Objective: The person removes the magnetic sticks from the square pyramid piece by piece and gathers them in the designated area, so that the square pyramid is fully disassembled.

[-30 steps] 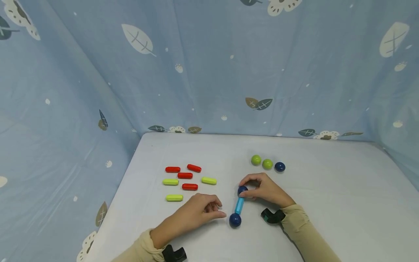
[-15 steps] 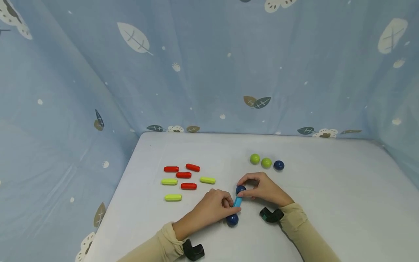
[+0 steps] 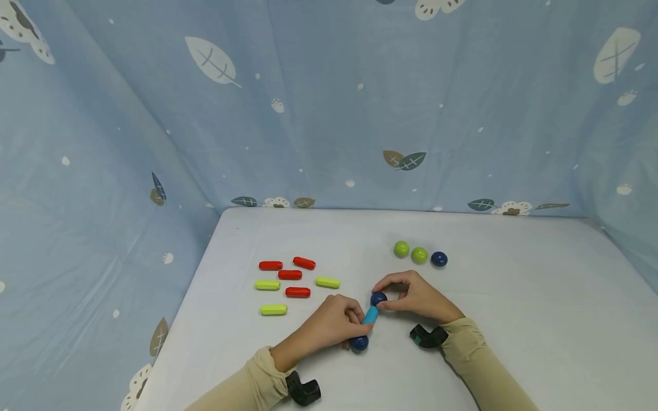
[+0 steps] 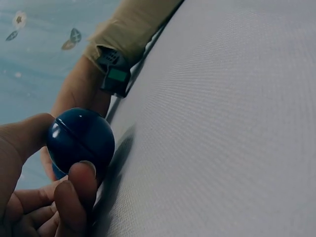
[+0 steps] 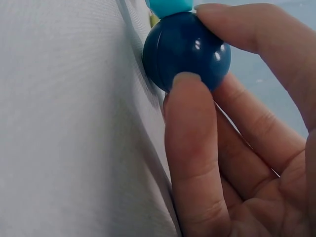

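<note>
Where the white table (image 3: pixel 514 297) meets the blue leaf-print cloth backdrop (image 3: pixel 329 114), loose pieces lie in two groups. At the left lie four red capsules (image 3: pixel 290 274) and three lime capsules (image 3: pixel 273 310), all flat on the table and apart from one another. No container is in view; every piece lies on the bare table.

Near the middle, the left hand (image 3: pixel 329 326) pinches the near dark blue ball (image 3: pixel 358 343) between thumb and curled fingers, as the left wrist view shows at close range (image 4: pixel 80 139). A cyan rod (image 3: pixel 369 315) runs tilted from this ball up to the far dark blue ball (image 3: pixel 378 298), touching both. The right hand (image 3: pixel 418 298) grips the far ball between thumb and forefinger (image 5: pixel 190 128); the rod end shows just above that ball (image 5: pixel 169 7).

Farther back and to the right, two lime balls (image 3: pixel 401 249) and one dark blue ball (image 3: pixel 438 259) sit in a row, well apart from both hands
</note>
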A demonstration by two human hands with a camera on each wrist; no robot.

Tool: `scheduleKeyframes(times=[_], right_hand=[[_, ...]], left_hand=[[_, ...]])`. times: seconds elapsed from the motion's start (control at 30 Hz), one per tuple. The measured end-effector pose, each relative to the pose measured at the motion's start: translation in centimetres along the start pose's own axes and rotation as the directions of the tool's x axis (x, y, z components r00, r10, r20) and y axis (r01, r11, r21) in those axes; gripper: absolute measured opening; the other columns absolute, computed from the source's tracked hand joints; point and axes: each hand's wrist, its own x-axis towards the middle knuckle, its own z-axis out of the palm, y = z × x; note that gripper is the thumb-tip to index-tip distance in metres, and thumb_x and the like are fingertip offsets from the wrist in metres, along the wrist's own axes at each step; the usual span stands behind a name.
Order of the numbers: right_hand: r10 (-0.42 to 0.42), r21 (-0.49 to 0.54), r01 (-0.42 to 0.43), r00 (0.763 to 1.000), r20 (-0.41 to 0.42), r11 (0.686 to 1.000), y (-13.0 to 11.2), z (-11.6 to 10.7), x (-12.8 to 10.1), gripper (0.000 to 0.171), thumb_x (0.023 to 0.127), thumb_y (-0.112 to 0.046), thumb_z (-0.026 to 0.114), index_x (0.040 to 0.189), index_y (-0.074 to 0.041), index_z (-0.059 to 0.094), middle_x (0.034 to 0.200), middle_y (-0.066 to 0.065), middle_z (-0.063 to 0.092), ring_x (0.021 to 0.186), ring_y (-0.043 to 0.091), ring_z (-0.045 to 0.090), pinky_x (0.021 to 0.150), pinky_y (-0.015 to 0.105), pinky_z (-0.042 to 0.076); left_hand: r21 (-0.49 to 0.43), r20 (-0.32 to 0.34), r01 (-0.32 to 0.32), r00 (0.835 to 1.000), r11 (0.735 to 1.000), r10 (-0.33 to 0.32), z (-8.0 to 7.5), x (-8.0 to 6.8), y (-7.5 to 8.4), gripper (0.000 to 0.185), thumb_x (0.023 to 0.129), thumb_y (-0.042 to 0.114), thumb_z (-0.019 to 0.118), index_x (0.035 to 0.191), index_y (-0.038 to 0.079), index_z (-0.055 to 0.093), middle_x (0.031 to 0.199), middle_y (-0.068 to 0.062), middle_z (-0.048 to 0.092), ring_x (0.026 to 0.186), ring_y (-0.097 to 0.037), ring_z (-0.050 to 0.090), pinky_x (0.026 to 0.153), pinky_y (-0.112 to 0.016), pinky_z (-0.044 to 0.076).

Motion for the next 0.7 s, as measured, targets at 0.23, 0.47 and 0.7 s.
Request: scheduleKeyframes(times=[0.23, 0.47, 0.7], right_hand=[[-0.001, -0.006, 0.001, 1.000, -0.013, 1.000, 0.12, -0.03, 0.13, 0.028, 0.086, -0.020, 0.085, 0.112, -0.013, 0.077, 0.110, 0.008, 0.077, 0.084, 0.007, 0.062, 0.059, 0.023, 0.054], [0.017, 0.036, -0.017, 1.000, -0.005, 0.999, 0.30, -0.09, 0.07, 0.028, 0.089, -0.018, 0.083, 0.114, -0.009, 0.076, 0.115, 0.015, 0.073, 0.067, 0.006, 0.066, 0.060, 0.027, 0.058], [0.024, 0.042, -0.023, 1.000, -0.004, 0.999, 0.40, -0.04, 0.05, 0.027, 0.090, -0.018, 0.082, 0.115, -0.009, 0.076, 0.117, 0.016, 0.072, 0.066, 0.006, 0.065, 0.060, 0.026, 0.058]], left_hand=[[-0.005, 0.006, 0.009, 1.000, 1.000, -0.009, -0.14, 0.03, -0.03, 0.013, 0.088, 0.020, 0.081, 0.081, 0.013, 0.072, 0.068, 0.007, 0.071, 0.046, -0.008, 0.060, 0.045, -0.021, 0.050], [0.029, 0.017, 0.005, 1.000, 1.000, -0.005, -0.17, -0.12, -0.01, 0.014, 0.085, 0.022, 0.081, 0.077, 0.015, 0.071, 0.063, 0.010, 0.069, 0.046, -0.004, 0.058, 0.045, -0.021, 0.049], [0.013, 0.019, -0.003, 1.000, 1.000, 0.002, -0.08, -0.24, -0.04, 0.014, 0.085, 0.021, 0.081, 0.078, 0.015, 0.071, 0.063, 0.010, 0.069, 0.045, -0.004, 0.058, 0.045, -0.020, 0.048]])
